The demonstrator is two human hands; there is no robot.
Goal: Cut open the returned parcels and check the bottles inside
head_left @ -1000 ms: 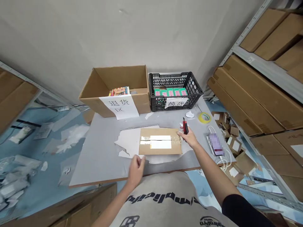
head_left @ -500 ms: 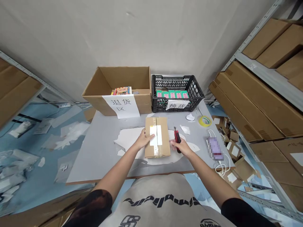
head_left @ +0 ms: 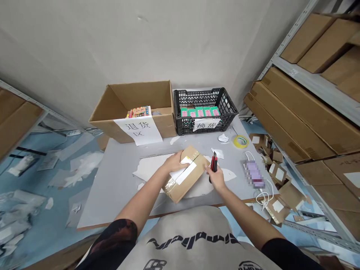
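My left hand [head_left: 176,162] presses on top of a taped cardboard parcel [head_left: 180,188] and holds it, lying diagonally on the grey table [head_left: 112,187]. A white label [head_left: 184,173] on the parcel is partly covered by my fingers. My right hand [head_left: 216,179] is shut around a red and black utility knife [head_left: 214,163], just beside the parcel's right corner and not touching it. The blade is hidden from view. Under the parcel lies torn white paper [head_left: 149,167].
An open cardboard box [head_left: 143,95] with a paper sign and a black plastic crate [head_left: 205,99] of green-and-pink packs stand at the table's back. A yellow tape roll [head_left: 241,141] and a phone with a blurred screen [head_left: 254,174] lie to the right. Shelves of cardboard boxes flank the table.
The parcel has turned from lying lengthwise to a diagonal under my left hand, which came onto it after being off it. My right hand keeps the knife.
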